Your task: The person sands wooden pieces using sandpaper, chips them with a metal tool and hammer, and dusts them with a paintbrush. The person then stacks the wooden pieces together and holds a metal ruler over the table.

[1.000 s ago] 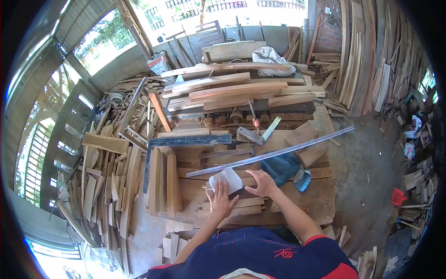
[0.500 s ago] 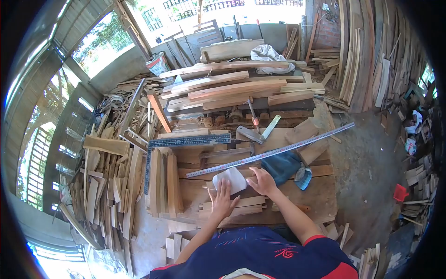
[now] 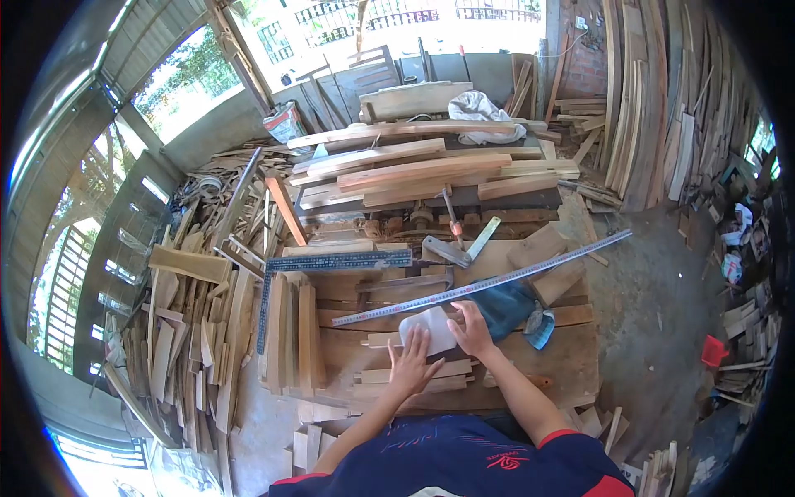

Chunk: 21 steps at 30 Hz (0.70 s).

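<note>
**Left palm flat on a white box, just on the near side of the measuring strip**

Pressing the left hand point(image 3: 411, 364), fingers spread wide, on top of the white rounded-corner box point(image 3: 432, 321). Holding the right hand point(image 3: 474, 333) partly curled at the box's right edge; impossible to tell whether closed on it or merely beside it. Hidden under box and fingers: the underside and part of a pale wooden slat point(image 3: 379, 340), sticking out to the left. Shifted rightward along the graduated measuring strip point(image 3: 497, 282) since the earlier frames, now baring more of that slat. Also on the near side of the strip: stacked slats point(image 3: 414, 379) and, partly covered by the right hand, a teal cloth point(image 3: 503, 305). Beyond the strip's left end: a large carpenter's square point(image 3: 331, 261).
</note>
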Each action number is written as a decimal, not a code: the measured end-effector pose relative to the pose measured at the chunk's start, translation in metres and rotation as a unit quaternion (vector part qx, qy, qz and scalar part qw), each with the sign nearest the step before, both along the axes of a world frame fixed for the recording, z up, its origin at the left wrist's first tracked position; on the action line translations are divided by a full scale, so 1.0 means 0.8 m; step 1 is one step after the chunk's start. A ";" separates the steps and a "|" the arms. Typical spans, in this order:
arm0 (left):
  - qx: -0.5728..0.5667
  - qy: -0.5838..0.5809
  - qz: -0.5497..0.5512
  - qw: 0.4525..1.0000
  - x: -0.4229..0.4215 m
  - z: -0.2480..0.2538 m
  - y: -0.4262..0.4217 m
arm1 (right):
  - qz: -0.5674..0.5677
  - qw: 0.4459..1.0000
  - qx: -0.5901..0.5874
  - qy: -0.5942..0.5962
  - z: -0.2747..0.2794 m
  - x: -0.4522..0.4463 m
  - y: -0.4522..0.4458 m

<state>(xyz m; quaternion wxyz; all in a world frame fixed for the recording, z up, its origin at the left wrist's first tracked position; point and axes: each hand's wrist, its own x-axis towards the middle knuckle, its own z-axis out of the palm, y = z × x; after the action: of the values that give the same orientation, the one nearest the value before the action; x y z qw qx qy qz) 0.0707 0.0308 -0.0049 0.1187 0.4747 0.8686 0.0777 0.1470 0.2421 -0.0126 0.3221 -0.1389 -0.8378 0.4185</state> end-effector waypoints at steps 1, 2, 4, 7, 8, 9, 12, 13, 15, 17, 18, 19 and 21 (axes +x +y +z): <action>0.002 0.001 0.006 1.000 -0.004 0.000 -0.009 | 0.008 1.000 -0.028 -0.012 0.000 0.001 0.000; 0.003 0.002 0.012 1.000 -0.004 0.000 -0.015 | 0.015 0.998 -0.056 -0.024 0.000 0.002 -0.001; -0.001 0.012 0.007 1.000 -0.004 -0.001 -0.013 | 0.019 0.998 -0.062 -0.024 0.000 0.003 -0.001; 0.008 0.008 -0.008 1.000 0.008 -0.004 0.013 | 0.003 1.000 0.007 -0.004 0.000 0.002 -0.001; 0.012 0.013 -0.022 1.000 0.012 -0.006 0.023 | -0.006 0.999 0.041 0.006 0.000 0.001 0.000; 0.015 0.018 -0.036 0.999 0.016 -0.009 0.031 | -0.005 0.998 0.059 0.000 -0.001 0.002 0.000; 0.025 0.013 -0.062 0.998 0.014 -0.011 0.045 | 0.021 0.987 0.160 -0.008 -0.001 0.005 -0.001; 0.040 -0.002 -0.068 0.997 0.013 -0.012 0.041 | 0.031 0.987 0.156 -0.034 -0.002 0.008 -0.004; 0.084 -0.027 -0.068 0.994 0.012 -0.013 0.029 | 0.023 0.974 0.213 -0.073 -0.002 0.018 -0.011; 0.146 -0.039 -0.059 0.987 0.003 -0.008 0.020 | 0.013 0.958 0.267 -0.107 0.003 0.023 -0.011; 0.177 -0.043 -0.054 0.982 -0.003 -0.006 0.016 | 0.007 0.949 0.290 -0.125 0.003 0.029 -0.011; 0.118 -0.003 -0.033 0.992 -0.006 -0.002 0.011 | 0.002 0.939 0.312 -0.144 0.001 0.034 -0.010; 0.117 0.001 -0.025 0.993 -0.016 -0.003 0.001 | -0.006 0.939 0.311 -0.147 -0.002 0.042 0.001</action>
<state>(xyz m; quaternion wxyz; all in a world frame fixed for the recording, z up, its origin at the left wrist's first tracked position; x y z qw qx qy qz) 0.0580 0.0314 -0.0073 0.0636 0.5070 0.8416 0.1751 0.1804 0.2429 -0.0141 0.2251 -0.0967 -0.9633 0.1096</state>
